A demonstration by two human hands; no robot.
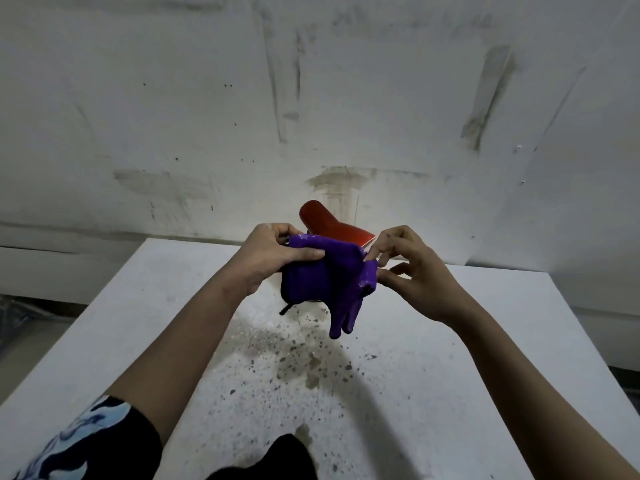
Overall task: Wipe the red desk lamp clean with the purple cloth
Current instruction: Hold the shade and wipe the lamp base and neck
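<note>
The purple cloth (pixel 332 275) is gripped by the left hand (pixel 273 254) and pinched by the right hand (pixel 412 271), held just in front of the red desk lamp (pixel 325 221). Everything's over a white table (pixel 173 323) that's speckled with dark spots, backed by a scuffed white wall (pixel 207 98).

Below the grip we see a white table (pixel 450 341), its top speckled with dark spots and a brownish stain on the side nearer us. Beyond the grip rises a white wall (pixel 173 98), scuffed with grey streaks, a tan smear straight behind. Far left of the grip, lower down, we glimpse grey floor (pixel 31 358).
</note>
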